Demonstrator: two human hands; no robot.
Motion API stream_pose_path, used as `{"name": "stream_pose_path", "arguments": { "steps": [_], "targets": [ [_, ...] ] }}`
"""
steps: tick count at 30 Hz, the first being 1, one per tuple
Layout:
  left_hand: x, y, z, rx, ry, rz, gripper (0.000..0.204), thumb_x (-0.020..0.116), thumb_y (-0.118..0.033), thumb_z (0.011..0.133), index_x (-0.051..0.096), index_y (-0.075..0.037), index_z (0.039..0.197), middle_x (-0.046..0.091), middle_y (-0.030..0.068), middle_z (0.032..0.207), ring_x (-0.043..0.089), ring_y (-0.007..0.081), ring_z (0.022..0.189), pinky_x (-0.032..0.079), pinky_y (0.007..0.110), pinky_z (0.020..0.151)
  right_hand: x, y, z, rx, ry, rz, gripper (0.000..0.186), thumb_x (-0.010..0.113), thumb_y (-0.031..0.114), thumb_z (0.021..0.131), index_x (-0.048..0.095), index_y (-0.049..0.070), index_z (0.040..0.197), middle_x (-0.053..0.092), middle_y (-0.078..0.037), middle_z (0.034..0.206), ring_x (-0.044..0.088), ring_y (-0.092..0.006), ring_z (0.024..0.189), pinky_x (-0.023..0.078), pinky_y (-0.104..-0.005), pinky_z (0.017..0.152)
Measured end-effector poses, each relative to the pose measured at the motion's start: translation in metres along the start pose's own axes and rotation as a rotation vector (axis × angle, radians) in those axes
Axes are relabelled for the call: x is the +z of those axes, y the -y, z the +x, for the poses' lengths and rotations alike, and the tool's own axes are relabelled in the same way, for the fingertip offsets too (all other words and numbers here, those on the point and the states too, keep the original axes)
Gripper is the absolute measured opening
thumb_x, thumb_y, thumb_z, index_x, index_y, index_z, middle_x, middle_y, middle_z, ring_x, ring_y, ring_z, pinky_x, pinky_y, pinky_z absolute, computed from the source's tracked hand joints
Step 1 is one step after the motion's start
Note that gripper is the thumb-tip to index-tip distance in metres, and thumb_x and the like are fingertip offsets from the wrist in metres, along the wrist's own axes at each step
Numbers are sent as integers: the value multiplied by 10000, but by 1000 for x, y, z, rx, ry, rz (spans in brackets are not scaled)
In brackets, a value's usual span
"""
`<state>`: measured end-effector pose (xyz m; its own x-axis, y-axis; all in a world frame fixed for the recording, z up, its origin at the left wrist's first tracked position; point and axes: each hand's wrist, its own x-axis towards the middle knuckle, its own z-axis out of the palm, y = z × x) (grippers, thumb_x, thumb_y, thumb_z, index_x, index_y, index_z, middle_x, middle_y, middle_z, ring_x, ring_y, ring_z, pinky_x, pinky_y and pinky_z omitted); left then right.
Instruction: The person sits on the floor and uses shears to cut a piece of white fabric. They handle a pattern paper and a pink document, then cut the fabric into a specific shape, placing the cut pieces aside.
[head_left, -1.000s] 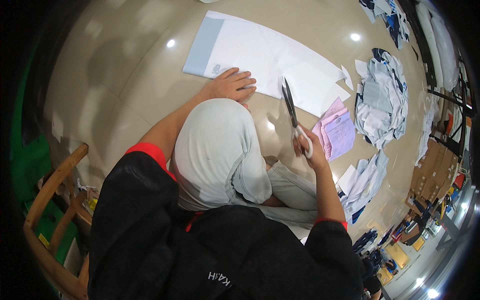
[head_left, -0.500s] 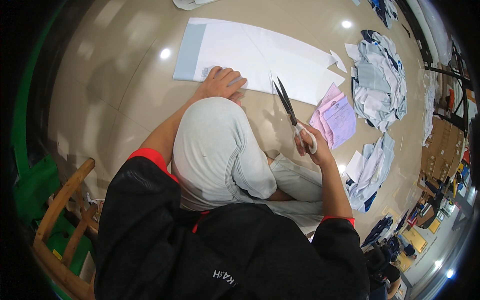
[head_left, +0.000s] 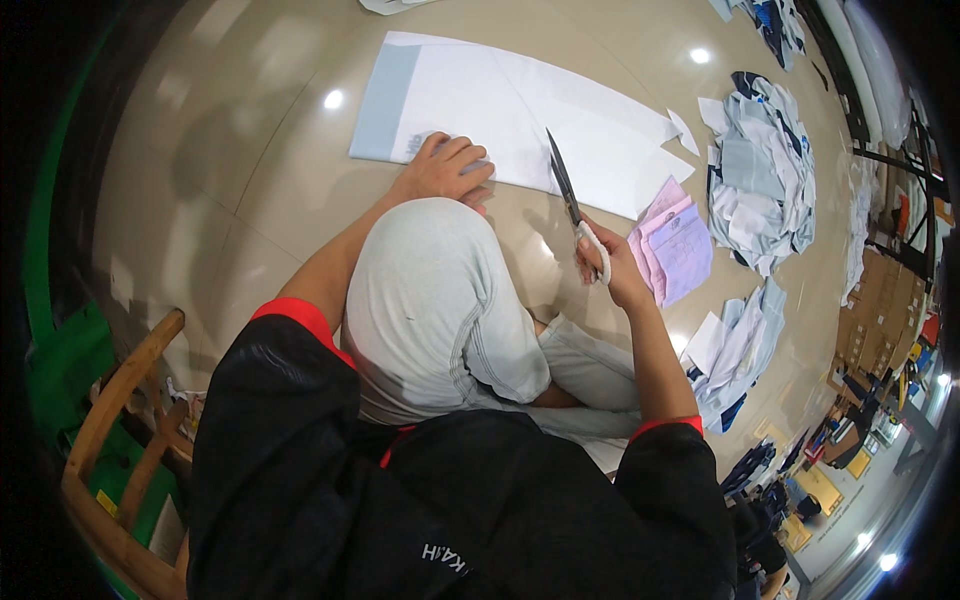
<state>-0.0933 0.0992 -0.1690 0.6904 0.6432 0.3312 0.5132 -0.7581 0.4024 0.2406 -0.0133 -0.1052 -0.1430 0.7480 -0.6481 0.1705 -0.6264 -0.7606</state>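
Observation:
On the floor before me lies a folded white cloth (head_left: 545,105) with a grey-blue band at its left end. My left hand (head_left: 447,168) is closed at its near edge, bent fingers over the cloth and the thumb lower down. In my right hand (head_left: 612,262) is a pair of scissors (head_left: 564,180) with dark blades and pale wrapped handles. Their blades are nearly together, the tips over the cloth's near edge; whether they touch it I cannot tell. Pink and lilac paper sheets (head_left: 672,245) lie right of the scissors.
Piles of white, grey and navy cloth pieces (head_left: 765,170) lie on the right, with a smaller heap (head_left: 737,350) nearer me. A small white scrap (head_left: 683,132) sits by the cloth's right end. A wooden chair (head_left: 120,410) stands at left; cardboard boxes (head_left: 880,310) are far right.
My right hand has moved slightly left and up with the scissors, and the blades have come closer together. The left hand stays on the cloth.

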Motion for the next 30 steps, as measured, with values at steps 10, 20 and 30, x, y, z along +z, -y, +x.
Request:
{"name": "stream_pose_path", "arguments": {
  "steps": [10, 20, 30],
  "targets": [
    [6, 5, -2, 22, -27, 27, 385, 764, -344, 878, 675, -141, 1193, 631, 45, 1255, 552, 237, 1240, 414, 513, 1078, 9, -11, 24, -29, -67, 111, 707, 769, 342, 994, 503, 38, 1574, 502, 51, 708, 468, -59, 554, 401, -252, 498],
    [6, 5, -1, 36, -15, 76, 370, 732, -379, 891, 685, -132, 1163, 628, 42, 1238, 554, 231, 1222, 414, 511, 1067, -4, -14, 27, -43, -26, 70, 686, 776, 350, 989, 537, 30, 1547, 556, 27, 776, 499, -66, 560, 420, -244, 499],
    [5, 4, 0, 36, -46, 86, 300, 705, -339, 880, 689, -138, 1102, 632, 44, 1227, 571, 240, 1205, 420, 507, 1056, -22, 2, 33, -28, -28, -50, 740, 826, 376, 942, 561, -9, 1515, 591, 7, 776, 518, -76, 575, 420, -255, 504]
  ]
}}
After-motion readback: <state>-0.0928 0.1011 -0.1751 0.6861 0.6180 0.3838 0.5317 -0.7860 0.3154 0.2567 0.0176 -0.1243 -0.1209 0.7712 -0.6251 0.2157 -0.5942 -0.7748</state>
